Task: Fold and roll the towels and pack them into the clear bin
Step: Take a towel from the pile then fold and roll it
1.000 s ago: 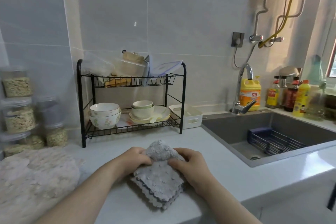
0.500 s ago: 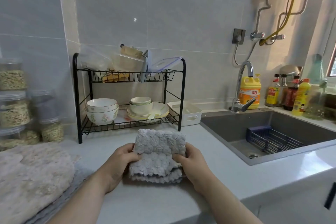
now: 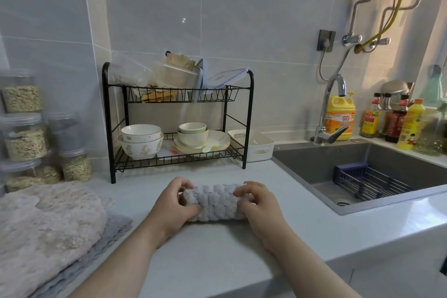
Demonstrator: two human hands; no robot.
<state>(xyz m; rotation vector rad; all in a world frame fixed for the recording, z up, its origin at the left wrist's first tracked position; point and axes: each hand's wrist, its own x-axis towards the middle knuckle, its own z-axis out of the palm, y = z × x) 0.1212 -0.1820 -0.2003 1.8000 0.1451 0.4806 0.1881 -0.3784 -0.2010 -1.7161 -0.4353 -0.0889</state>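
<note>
Since half a second ago: the flap that stood half-turned is now wound all the way in, and the rolled towel [image 3: 215, 204] is one tight cylinder. Both hands have closed in on its ends.

- Position: the roll lies on the counter [image 3: 217, 249], straight ahead of the person, between the dish rack [image 3: 179, 98] and the near edge. The sink [image 3: 314, 172] is off to the right, well apart.
- Axis: the long axis runs left-right, parallel to the counter's front edge.
- Left hand [image 3: 174, 205]: grasps the left end, fingers curled over the top and thumb on the near face.
- Right hand [image 3: 260, 208]: grasps the right end, fingers curled over the top. The thumb is hidden.
- Reach: the hands sit at about equal distance, one per end, so neither is favoured.

Judgement: rolling is done for this one and packing comes next. The seam side isn't visible, so one hand likely has to wrap the middle to stop it unwinding on the lift.

Clear bin: none can be identified here. There are see-through boxes on the rack's top shelf, but it's impossible to tell if one is it.

Remaining stock is a beige towel [image 3: 48, 225] on top of a grey towel [image 3: 116, 227], both unrolled on the far left and nearer the left hand.
</note>
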